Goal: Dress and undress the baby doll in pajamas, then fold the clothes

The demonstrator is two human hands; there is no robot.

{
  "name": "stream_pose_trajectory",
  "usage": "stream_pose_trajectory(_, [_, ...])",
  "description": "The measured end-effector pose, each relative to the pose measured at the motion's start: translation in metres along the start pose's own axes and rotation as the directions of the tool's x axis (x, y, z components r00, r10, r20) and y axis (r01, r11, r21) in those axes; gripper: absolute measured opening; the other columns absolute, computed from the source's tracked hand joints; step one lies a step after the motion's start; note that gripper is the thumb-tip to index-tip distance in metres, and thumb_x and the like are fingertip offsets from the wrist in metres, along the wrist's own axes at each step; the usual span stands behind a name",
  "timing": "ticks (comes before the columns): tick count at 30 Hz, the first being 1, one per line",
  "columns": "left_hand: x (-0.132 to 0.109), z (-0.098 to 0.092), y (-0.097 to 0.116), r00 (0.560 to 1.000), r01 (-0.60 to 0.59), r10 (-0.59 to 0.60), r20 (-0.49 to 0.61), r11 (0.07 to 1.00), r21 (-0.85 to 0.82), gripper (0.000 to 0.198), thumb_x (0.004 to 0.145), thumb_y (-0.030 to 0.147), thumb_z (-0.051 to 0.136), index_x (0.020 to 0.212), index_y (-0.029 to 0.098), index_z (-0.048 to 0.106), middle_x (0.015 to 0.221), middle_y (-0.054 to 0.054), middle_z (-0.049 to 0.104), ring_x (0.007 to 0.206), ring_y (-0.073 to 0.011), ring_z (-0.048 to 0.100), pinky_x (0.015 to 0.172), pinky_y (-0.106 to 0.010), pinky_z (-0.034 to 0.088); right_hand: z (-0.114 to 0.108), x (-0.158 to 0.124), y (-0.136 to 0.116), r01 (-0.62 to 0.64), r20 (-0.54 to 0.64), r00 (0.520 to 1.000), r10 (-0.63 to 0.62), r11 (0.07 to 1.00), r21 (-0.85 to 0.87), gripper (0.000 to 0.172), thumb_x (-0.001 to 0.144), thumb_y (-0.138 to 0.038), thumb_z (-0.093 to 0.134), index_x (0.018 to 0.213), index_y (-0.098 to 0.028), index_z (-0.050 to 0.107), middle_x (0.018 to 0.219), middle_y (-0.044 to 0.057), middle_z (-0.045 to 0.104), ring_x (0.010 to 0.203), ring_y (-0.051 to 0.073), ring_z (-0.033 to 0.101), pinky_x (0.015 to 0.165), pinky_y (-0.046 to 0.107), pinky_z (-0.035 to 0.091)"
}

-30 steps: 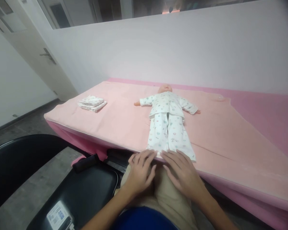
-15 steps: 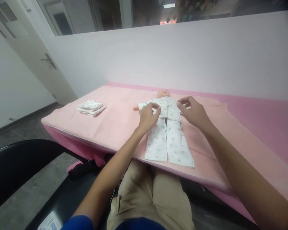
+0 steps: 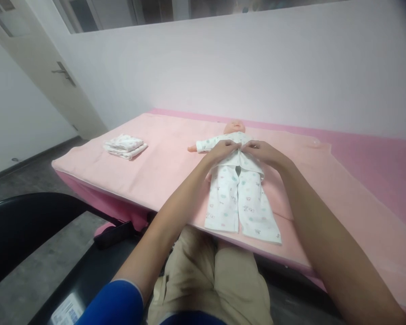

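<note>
A baby doll (image 3: 234, 127) lies on its back on the pink table, dressed in a white printed top (image 3: 225, 160) and matching pants (image 3: 222, 198). My left hand (image 3: 225, 150) pinches the front of the top near its middle opening. Right beside it, my right hand (image 3: 259, 150) pinches the other side of the front, the fingertips of both hands almost meeting. Any fastener between the fingers is too small to make out. The doll's arm on the left sticks out to the side; the other arm is hidden behind my right hand.
A folded stack of white printed cloth (image 3: 125, 146) lies on the left of the pink-covered table (image 3: 169, 171). A white wall rises behind. At lower left are a black chair (image 3: 30, 225), a dark case (image 3: 115, 234) and a white labelled packet (image 3: 67, 310).
Both hands have come together at the middle of the doll's top and closed on its front edges; before, they were apart on either side. The view has tilted down a little.
</note>
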State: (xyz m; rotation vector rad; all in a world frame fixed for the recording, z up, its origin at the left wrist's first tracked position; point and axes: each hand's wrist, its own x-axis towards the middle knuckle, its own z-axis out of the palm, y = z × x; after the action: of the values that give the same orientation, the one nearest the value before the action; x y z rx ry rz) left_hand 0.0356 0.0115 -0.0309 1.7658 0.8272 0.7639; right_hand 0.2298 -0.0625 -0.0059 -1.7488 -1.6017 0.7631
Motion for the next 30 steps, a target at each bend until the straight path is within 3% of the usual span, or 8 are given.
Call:
stream_pose_trajectory(5, [0.007, 0.008, -0.018, 0.991, -0.126, 0.128, -0.037, 0.991, 0.046, 0.032, 0.099, 0.044, 0.063, 0.079, 0.02, 0.059, 0.081, -0.003, 0.06, 0.078, -0.0178, 0.054, 0.077, -0.033, 0.043, 0.012, 0.002, 0.016, 0.038, -0.075, 0.997, -0.031, 0.996, 0.086, 0.025, 0.089, -0.046, 0.075, 0.091, -0.022, 0.071, 0.098, 0.003, 0.069, 0.089, 0.02, 0.059, 0.075, 0.032, 0.045])
stream_pose_trajectory(9, [0.014, 0.019, -0.031, 0.963, -0.224, 0.237, -0.132, 0.969, 0.104, 0.037, 0.101, 0.047, 0.062, 0.075, 0.021, 0.054, 0.077, -0.001, 0.054, 0.076, -0.0169, 0.05, 0.075, -0.032, 0.041, 0.016, 0.002, 0.023, 0.051, -0.09, 0.995, -0.034, 0.98, 0.191, 0.023, 0.088, -0.043, 0.076, 0.093, -0.021, 0.07, 0.101, 0.002, 0.07, 0.091, 0.019, 0.06, 0.079, 0.031, 0.045])
stream_pose_trajectory(13, [0.017, 0.024, -0.039, 0.923, -0.296, 0.323, -0.209, 0.943, 0.153, 0.033, 0.101, 0.044, 0.063, 0.08, 0.02, 0.058, 0.081, -0.001, 0.057, 0.08, -0.0176, 0.051, 0.078, -0.033, 0.042, 0.022, -0.002, 0.022, 0.08, -0.176, 0.983, -0.052, 0.985, 0.15, 0.019, 0.087, -0.038, 0.075, 0.091, -0.02, 0.067, 0.095, 0.001, 0.068, 0.089, 0.018, 0.06, 0.079, 0.031, 0.043])
stream_pose_trajectory(19, [0.016, 0.025, -0.039, 0.908, -0.283, 0.34, -0.243, 0.928, 0.243, 0.032, 0.103, 0.046, 0.063, 0.085, 0.02, 0.062, 0.084, -0.003, 0.059, 0.087, -0.0193, 0.054, 0.083, -0.033, 0.043, 0.034, -0.005, 0.019, 0.169, -0.288, 0.947, -0.145, 0.984, 0.061, 0.021, 0.092, -0.037, 0.07, 0.083, -0.021, 0.06, 0.086, 0.0, 0.065, 0.084, 0.017, 0.058, 0.078, 0.032, 0.042])
stream_pose_trajectory(30, [0.019, 0.027, -0.048, 0.857, -0.386, 0.429, -0.285, 0.902, 0.195, 0.035, 0.102, 0.048, 0.065, 0.081, 0.02, 0.061, 0.082, -0.002, 0.058, 0.081, -0.0186, 0.053, 0.079, -0.034, 0.041, 0.036, -0.004, 0.027, 0.199, -0.311, 0.934, -0.178, 0.979, 0.038, 0.023, 0.093, -0.042, 0.073, 0.083, -0.024, 0.063, 0.089, 0.002, 0.071, 0.087, 0.022, 0.065, 0.082, 0.036, 0.047])
